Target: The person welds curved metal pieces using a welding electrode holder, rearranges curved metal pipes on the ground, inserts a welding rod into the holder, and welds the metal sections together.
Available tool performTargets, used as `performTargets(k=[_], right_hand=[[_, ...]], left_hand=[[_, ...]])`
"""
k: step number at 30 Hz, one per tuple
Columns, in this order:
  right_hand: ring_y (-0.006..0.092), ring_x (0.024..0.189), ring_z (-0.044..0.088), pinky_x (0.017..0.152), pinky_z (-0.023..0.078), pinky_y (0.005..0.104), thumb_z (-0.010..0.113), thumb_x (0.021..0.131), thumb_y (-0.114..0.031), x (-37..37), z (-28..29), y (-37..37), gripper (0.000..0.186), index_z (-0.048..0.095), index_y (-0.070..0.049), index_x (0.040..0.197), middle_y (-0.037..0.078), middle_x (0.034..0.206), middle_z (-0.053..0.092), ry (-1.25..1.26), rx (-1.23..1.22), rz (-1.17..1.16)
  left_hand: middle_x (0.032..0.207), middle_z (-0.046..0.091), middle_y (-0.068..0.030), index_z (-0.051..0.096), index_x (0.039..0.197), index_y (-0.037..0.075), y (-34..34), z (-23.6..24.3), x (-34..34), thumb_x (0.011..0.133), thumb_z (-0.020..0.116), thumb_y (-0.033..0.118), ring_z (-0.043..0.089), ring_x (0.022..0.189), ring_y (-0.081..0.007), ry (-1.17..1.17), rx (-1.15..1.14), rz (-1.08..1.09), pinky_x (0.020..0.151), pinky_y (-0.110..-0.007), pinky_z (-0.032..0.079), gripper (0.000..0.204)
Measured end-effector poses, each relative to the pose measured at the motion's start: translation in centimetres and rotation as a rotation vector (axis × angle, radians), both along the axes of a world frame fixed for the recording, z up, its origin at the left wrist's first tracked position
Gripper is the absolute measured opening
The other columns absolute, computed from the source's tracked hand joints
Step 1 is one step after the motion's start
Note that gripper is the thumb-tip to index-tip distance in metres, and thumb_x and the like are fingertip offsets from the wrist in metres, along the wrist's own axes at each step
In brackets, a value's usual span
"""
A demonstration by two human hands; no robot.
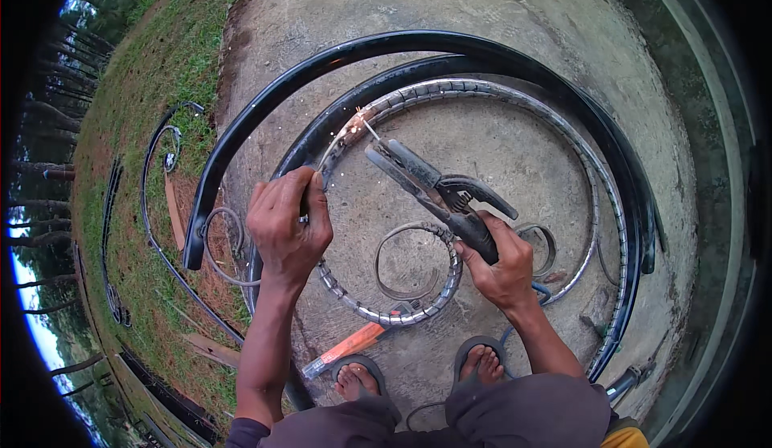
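Note:
My right hand (pixel 505 265) is wrapped round the black handle of a welding electrode holder (pixel 438 195). A short welding rod (pixel 370 129) sticks out of its jaws, up and to the left. Orange sparks fly where the rod's tip meets a large curved metal tube (pixel 474 88), marked by evenly spaced dark lines across it. My left hand (pixel 289 219) is closed in a pinch on a thin pale metal rod (pixel 329 154), which runs up to the sparking spot. The tube curls into a smaller loop (pixel 394 318) between my hands.
Two thick black curved pipes (pixel 426 42) arch round the tube on the concrete slab (pixel 498 2). An orange packet (pixel 346 347) lies by my sandalled feet (pixel 480 361). Grass (pixel 165 86) borders the slab on the left, with thinner curved strips (pixel 147 182) and wood pieces (pixel 174 211).

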State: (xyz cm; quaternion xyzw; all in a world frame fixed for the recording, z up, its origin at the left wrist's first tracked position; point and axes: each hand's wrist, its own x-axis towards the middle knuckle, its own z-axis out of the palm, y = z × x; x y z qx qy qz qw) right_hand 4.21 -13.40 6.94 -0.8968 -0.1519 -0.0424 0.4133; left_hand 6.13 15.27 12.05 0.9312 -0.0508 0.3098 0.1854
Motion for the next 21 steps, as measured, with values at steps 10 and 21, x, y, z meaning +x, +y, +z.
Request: performTargets(k=[10,21], right_hand=[[0.0343,0.083,0.075,0.071,0.059,0.0403,0.081,0.084,-0.022,1.2,-0.5,-0.3,0.047,0.064,0.003,0.119,0.022,0.097,0.072,0.016,-0.004,-0.03],[0.0351,0.082,0.075,0.07,0.059,0.0413,0.081,0.083,-0.023,1.4,-1.3,0.0,0.049,0.064,0.003,0.12,0.023,0.095,0.072,0.001,-0.042,0.0]], left_hand=[[0.08,0.07,-0.0105,0.068,0.092,0.005,-0.3,0.0,2.0,0.089,0.07,0.009,0.064,0.066,-0.0259,0.043,0.043,0.009,0.067,-0.036,0.045,0.004],[0.079,0.07,-0.0108,0.067,0.091,0.005,-0.8,-0.3,2.0,0.088,0.07,0.008,0.064,0.066,-0.0272,0.08,0.042,0.022,0.067,-0.037,0.044,0.004]])
